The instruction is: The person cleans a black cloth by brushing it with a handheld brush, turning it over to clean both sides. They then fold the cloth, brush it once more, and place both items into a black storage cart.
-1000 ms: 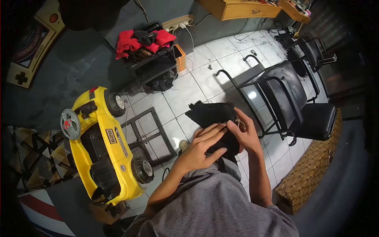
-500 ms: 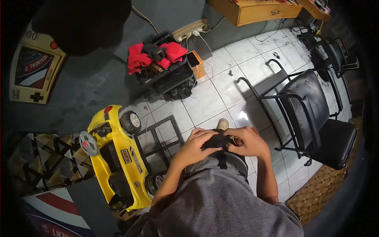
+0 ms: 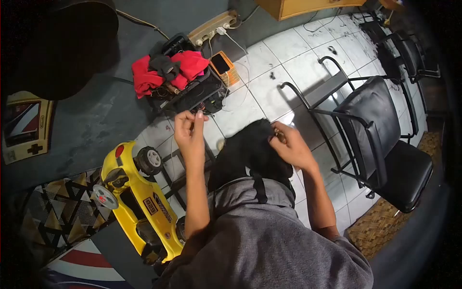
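Note:
A black cloth [image 3: 250,151] hangs in front of my grey shirt [image 3: 260,241], with a black strap running down onto the shirt. My right hand [image 3: 288,144] grips the cloth's upper right edge. My left hand [image 3: 189,127] is raised to the left of the cloth, fingers pinched together; whether a thin thread sits between them I cannot tell.
A yellow toy car [image 3: 137,197] stands at lower left beside a dark metal frame [image 3: 180,164] on the white tiles. A black rack with red cloths [image 3: 173,72] and a power strip [image 3: 211,29] are beyond. Black chairs [image 3: 380,130] stand right, a woven mat [image 3: 385,226] below them.
Both hands were pressed together on the cloth at my lap. Now my left hand has lifted up and to the left, and my right hand has raised the cloth.

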Available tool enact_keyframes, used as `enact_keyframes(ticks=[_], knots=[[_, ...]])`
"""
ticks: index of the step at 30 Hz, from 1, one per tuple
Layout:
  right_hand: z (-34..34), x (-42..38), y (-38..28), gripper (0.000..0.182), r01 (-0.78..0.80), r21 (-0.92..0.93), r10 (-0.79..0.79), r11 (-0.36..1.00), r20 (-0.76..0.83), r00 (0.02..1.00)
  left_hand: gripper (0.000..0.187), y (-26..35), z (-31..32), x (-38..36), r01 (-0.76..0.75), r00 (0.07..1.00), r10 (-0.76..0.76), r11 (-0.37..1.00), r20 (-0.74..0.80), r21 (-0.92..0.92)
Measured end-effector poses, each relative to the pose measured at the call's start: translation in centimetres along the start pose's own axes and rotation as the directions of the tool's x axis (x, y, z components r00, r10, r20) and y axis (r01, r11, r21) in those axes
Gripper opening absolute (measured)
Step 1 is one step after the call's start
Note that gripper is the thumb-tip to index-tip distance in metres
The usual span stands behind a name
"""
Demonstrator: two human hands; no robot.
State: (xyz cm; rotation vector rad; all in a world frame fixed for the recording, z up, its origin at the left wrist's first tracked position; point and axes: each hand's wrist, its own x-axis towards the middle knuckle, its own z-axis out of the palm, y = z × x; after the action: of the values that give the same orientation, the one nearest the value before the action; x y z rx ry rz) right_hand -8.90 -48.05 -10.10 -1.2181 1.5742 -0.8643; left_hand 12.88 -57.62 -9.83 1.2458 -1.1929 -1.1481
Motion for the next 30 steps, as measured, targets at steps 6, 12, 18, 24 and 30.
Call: enact_keyframes(ticks=[6,12,18,24,30], knots=[[3.1,5.4,0.6,0.027,-0.100,0.620,0.297,0.778,-0.223,0.928,0.077,-7.1,-1.8,0.9,0.810,0.470,-0.775,0.569,0.423,0.142],[8.8,9.1,3.0,0.029,-0.076,0.786,0.348,0.613,-0.183,0.919,0.043,-8.5,-0.2,2.1,0.880,0.464,-0.584,0.221,0.666,-0.420],[13.7,11.3,8.4,0.025,-0.357,0.554,0.544,0.752,-0.216,0.811,0.049,-13.0,-3.7,4.6,0.873,0.488,-0.771,0.434,0.409,-0.222],[20.1,13.5,14.5,0.037,-0.446,0.647,0.736,0.619,-0.280,0.616,0.063,-21.5,-7.0,4.2,0.929,0.313,-0.925,0.253,0.213,-0.269],[29.6,20.2,20.3,0.041,-0.289,0.594,0.552,0.750,-0.323,0.769,0.043,-31.2,-11.9,9.6,0.592,0.009,-0.963,-0.211,0.269,-0.778]])
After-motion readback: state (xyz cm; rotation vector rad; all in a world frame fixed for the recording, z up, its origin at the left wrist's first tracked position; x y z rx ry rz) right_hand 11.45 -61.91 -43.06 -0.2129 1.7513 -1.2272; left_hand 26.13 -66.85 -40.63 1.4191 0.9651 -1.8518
